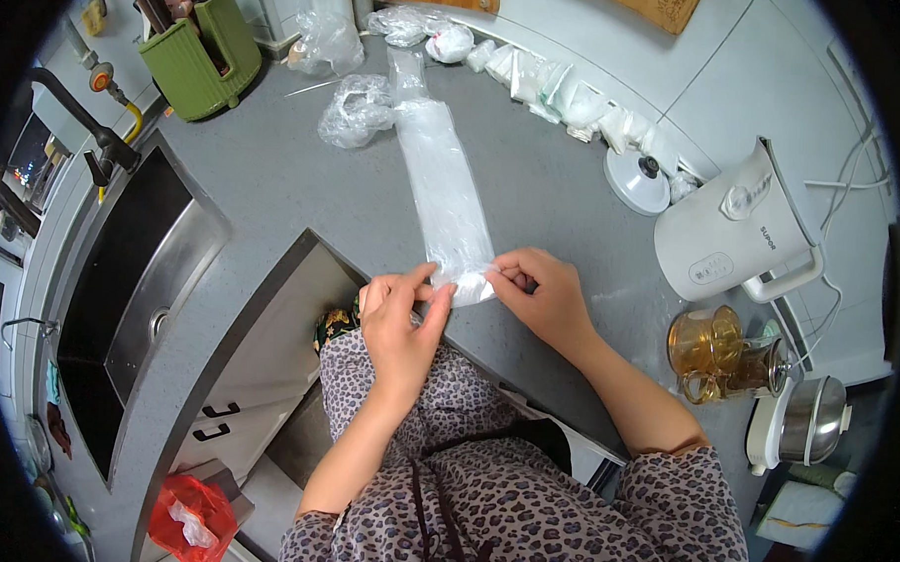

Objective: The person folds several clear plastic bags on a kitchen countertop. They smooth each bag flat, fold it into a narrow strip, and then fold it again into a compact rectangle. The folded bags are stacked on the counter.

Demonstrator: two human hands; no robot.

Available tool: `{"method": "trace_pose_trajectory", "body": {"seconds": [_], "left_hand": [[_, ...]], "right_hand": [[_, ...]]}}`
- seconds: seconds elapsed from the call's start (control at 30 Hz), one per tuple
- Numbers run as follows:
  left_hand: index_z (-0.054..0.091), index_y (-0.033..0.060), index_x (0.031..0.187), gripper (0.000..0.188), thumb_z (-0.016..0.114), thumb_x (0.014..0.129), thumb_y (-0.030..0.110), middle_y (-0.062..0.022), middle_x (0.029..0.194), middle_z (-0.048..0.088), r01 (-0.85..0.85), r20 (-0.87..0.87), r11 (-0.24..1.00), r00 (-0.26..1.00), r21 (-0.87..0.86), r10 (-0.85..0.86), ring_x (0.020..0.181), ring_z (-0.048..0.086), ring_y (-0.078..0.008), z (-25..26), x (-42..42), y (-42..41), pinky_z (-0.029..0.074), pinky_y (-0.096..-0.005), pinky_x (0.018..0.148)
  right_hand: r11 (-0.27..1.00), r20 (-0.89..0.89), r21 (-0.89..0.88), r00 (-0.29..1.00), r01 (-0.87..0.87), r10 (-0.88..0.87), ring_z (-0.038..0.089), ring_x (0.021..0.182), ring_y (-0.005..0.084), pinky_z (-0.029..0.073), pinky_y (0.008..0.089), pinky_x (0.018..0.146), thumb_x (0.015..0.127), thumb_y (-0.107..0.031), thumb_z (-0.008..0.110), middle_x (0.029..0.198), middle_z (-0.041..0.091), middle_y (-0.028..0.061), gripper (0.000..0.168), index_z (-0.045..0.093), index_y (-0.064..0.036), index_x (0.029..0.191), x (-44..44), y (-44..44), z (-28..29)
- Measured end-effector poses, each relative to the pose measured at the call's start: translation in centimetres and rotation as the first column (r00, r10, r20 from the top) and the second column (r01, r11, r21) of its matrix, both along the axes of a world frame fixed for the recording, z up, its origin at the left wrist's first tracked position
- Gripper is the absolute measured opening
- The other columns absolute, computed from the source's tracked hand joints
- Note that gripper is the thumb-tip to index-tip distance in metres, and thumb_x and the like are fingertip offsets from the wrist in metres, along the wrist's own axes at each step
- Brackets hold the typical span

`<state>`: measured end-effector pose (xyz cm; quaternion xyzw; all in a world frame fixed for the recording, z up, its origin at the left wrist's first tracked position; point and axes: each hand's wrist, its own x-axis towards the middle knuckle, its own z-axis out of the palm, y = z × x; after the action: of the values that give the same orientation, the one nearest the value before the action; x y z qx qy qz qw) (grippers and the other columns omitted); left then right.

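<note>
A long strip of clear plastic bag [446, 177], flattened into several layers, lies on the grey counter in front of me. Its near end reaches the counter's front edge. With thumb and fingers, my left hand [400, 316] pinches the strip's near left corner. On the opposite side, my right hand [542, 295] grips the near right edge between thumb and curled fingers. The plastic between my hands is creased. A crumpled clear plastic bag [355, 113] lies beside the strip's far end.
The stainless sink [160, 271] and black faucet [102, 131] are left. A green knife block [201, 57] stands behind. Folded plastic bags [528, 74] line the wall. At right stand a white Supor kettle [727, 224], an amber glass cup [704, 338] and a steel pot [809, 420].
</note>
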<state>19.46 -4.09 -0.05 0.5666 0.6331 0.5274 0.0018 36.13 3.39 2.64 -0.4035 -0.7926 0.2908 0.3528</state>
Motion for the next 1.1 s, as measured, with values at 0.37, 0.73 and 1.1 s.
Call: {"method": "trace_pose_trajectory", "body": {"seconds": [0.37,0.73,1.1], "left_hand": [[0.064,0.0054,0.1,0.033,0.077,0.071,0.01,-0.0032,0.079,0.061,-0.029,-0.223,0.995,0.975,-0.093,0.008,0.082,0.056,-0.0216,1.4,-0.1,0.5,0.044,-0.0361,0.072],[0.07,0.0062,0.098,0.025,0.063,0.075,0.005,-0.0052,0.106,0.068,0.375,-0.453,0.923,0.811,-0.086,-0.371,0.102,0.063,-0.023,2.0,-2.7,0.7,0.049,-0.0393,0.088],[0.068,0.0036,0.103,0.027,0.069,0.077,0.008,-0.0103,0.111,0.067,0.515,-0.291,0.851,0.802,-0.108,-0.522,0.107,0.062,-0.0265,1.9,-4.3,-0.5,0.047,-0.0434,0.097]], "right_hand": [[0.997,0.106,0.047,0.992,0.057,-0.062,0.057,0.072,0.022,0.045,0.0343,0.065,0.077,-0.008,0.069,0.077,0.061,0.0039,0.015,0.06,-0.007,0.089,-0.8,-0.3,0.1],[0.78,0.322,0.551,0.938,-0.298,0.13,0.059,0.097,0.027,0.048,0.0377,0.081,0.077,-0.006,0.059,0.103,0.06,0.0088,0.021,0.062,0.0,0.097,0.3,-0.1,-0.4],[0.762,0.303,0.517,0.916,-0.39,0.263,0.057,0.105,0.0313,0.046,0.0443,0.093,0.07,-0.017,0.073,0.109,0.06,0.0122,0.044,0.06,0.0,0.108,0.9,-0.1,1.4]]}}
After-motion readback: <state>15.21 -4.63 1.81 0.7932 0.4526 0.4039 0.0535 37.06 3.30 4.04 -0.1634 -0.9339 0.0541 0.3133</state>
